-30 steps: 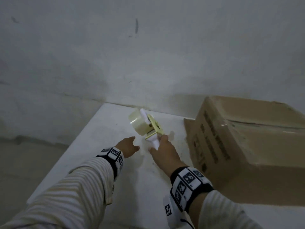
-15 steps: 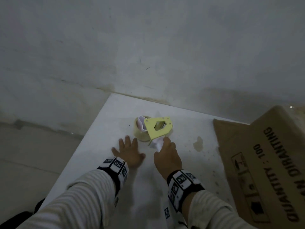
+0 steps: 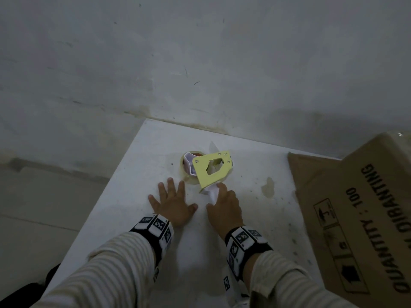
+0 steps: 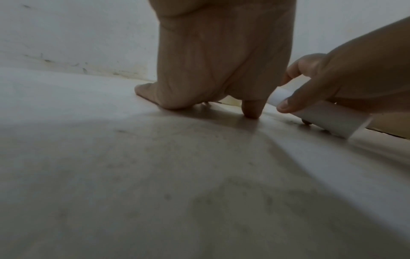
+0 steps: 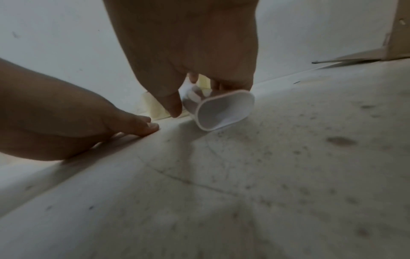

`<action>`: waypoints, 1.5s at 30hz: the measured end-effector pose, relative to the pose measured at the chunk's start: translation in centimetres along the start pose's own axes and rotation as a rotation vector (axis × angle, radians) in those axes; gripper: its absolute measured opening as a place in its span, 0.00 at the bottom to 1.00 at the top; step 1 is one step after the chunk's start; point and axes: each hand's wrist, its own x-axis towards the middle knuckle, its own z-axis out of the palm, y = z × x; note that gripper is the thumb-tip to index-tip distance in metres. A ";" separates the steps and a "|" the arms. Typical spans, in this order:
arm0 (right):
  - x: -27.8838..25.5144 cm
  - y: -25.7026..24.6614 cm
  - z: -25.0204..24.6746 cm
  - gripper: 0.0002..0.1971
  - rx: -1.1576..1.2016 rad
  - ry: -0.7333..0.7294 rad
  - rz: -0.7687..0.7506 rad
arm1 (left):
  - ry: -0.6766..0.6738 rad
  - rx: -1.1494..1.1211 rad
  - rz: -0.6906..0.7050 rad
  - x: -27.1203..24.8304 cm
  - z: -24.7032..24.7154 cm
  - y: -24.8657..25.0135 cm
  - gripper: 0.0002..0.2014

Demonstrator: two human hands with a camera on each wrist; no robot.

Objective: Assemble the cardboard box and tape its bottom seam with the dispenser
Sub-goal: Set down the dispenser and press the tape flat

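Observation:
The tape dispenser [image 3: 211, 172], a pale yellow plate with a tape roll [image 3: 186, 174] and a white handle [image 3: 212, 193], lies on its side on the white table [image 3: 255, 230] near the back wall. My right hand [image 3: 224, 207] grips the handle [image 4: 321, 115], thumb on one side and fingers curled over it; the handle's hollow end [image 5: 221, 110] faces the right wrist camera. My left hand [image 3: 172, 203] lies flat on the table just left of the dispenser, fingers spread, holding nothing. The cardboard box [image 3: 360, 207] stands at the right, a flap resting on the table.
A grey wall runs along the table's far edge. The table's left edge drops to the floor [image 3: 44, 196] beside my left arm. A yellowish stain [image 3: 268, 187] marks the tabletop between the dispenser and the box.
The dispenser, lifted and tilted a second ago, now lies on the table. My left hand has flattened onto the tabletop. The view has swung left, so the box sits at the right edge.

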 end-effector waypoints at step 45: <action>-22.7 23.8 -29.7 0.41 -0.406 0.109 -0.500 | -0.064 -1.045 0.582 -27.2 -5.4 33.6 0.31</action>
